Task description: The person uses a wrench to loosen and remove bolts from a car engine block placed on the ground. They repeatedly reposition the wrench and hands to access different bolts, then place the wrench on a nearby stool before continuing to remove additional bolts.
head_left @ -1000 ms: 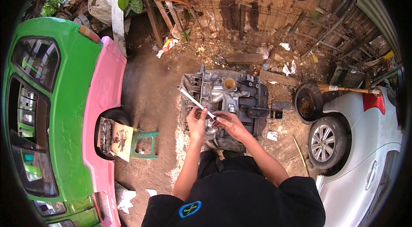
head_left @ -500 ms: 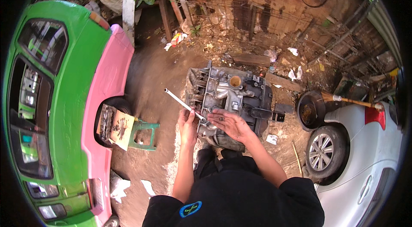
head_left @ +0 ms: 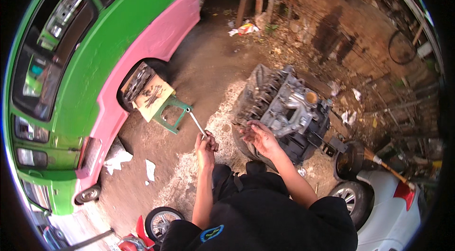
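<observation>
My left hand (head_left: 206,149) is closed around the lower part of a silver socket wrench (head_left: 196,121). Its shaft slants up and to the left out of the fist and ends in a round head. To the right, my right hand (head_left: 262,140) is raised with its fingers loosely bent and apart, nothing in it. Dark grime marks the fingers of both hands. Just beyond the right hand a grey metal engine (head_left: 297,116) rests on the ground, with a round tan opening on top. Neither hand clearly touches it.
Left of me a green stool (head_left: 177,117) bears a wooden board (head_left: 161,93) with dark metal parts. Beside it stands a green and pink van (head_left: 137,52). A silver car (head_left: 386,203), a black tub (head_left: 350,161) and a broom (head_left: 388,167) are at the right.
My view has turned left, so the engine sits farther right. My hands have drawn apart and away from the engine; the wrench stays in my left hand and now points up more steeply.
</observation>
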`<move>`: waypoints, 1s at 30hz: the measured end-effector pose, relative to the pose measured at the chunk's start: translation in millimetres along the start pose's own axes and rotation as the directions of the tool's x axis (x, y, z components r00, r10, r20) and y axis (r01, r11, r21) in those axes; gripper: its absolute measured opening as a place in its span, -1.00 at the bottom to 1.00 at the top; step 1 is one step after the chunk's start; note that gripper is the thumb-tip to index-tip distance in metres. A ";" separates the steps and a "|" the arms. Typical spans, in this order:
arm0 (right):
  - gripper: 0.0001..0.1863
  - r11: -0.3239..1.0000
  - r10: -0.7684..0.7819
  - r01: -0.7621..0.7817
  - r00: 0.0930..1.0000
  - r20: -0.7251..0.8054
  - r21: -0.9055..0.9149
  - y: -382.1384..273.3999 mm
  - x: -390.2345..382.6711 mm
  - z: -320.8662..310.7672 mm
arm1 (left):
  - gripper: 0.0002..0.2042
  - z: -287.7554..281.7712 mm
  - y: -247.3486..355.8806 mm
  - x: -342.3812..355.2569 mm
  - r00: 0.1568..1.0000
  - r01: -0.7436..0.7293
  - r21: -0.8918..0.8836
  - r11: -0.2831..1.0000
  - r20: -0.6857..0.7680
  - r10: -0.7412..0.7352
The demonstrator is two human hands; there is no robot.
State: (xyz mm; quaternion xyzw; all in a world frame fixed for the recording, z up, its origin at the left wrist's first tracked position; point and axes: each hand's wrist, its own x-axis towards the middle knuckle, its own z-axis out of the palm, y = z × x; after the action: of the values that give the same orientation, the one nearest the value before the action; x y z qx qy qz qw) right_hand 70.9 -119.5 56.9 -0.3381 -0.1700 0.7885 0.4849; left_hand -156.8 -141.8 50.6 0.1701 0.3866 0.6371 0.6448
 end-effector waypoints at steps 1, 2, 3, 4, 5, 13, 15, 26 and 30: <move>-0.77 0.998 0.033 -0.034 0.999 -0.004 -0.060 7.4 6.7 11.2 | -0.84 -10.9 9.4 -0.5 1.000 -0.025 0.029 0.999 -0.016 0.026; -0.74 0.987 0.076 -0.082 0.996 -0.044 -0.137 17.7 16.5 23.9 | -0.84 -22.7 20.3 0.8 0.998 -0.024 0.041 0.999 -0.050 0.026; -0.66 0.965 0.066 -0.085 0.994 -0.083 -0.247 31.5 25.9 37.4 | -0.83 -35.9 32.7 2.3 0.998 -0.032 0.045 0.998 -0.061 0.035; -0.65 0.939 0.098 -0.114 0.993 -0.065 -0.325 43.6 36.5 49.2 | -0.82 -50.7 46.7 4.1 0.998 -0.046 0.039 0.998 -0.049 0.048; -0.63 0.909 0.119 -0.118 0.993 -0.024 -0.400 54.4 44.6 58.5 | -0.82 -66.6 60.8 5.0 0.995 -0.031 0.065 0.997 -0.091 0.037; -0.76 0.887 0.078 -0.057 0.997 0.028 -0.458 155.2 139.8 137.6 | -0.85 -185.3 158.5 30.5 0.971 0.053 0.143 0.988 -0.237 -0.017; -0.79 0.917 0.047 -0.027 0.998 0.040 -0.399 166.8 157.0 157.8 | -0.85 -205.0 178.6 38.0 0.969 0.032 0.120 0.992 -0.248 -0.002; -0.79 0.926 0.030 -0.024 0.999 0.012 -0.377 205.0 274.9 233.5 | -0.86 -249.2 260.2 118.4 0.972 0.007 0.114 0.993 -0.234 0.020; -0.81 0.934 0.006 -0.008 1.000 -0.007 -0.356 217.7 314.7 257.8 | -0.86 -258.7 295.2 157.2 0.978 0.064 0.167 0.984 -0.208 -0.028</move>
State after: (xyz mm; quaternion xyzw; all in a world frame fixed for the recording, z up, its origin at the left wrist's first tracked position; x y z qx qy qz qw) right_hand -345.3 70.0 -4.8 -0.4232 -0.3074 0.7454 0.4133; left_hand -562.9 -24.2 50.0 0.1499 0.5087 0.6001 0.5989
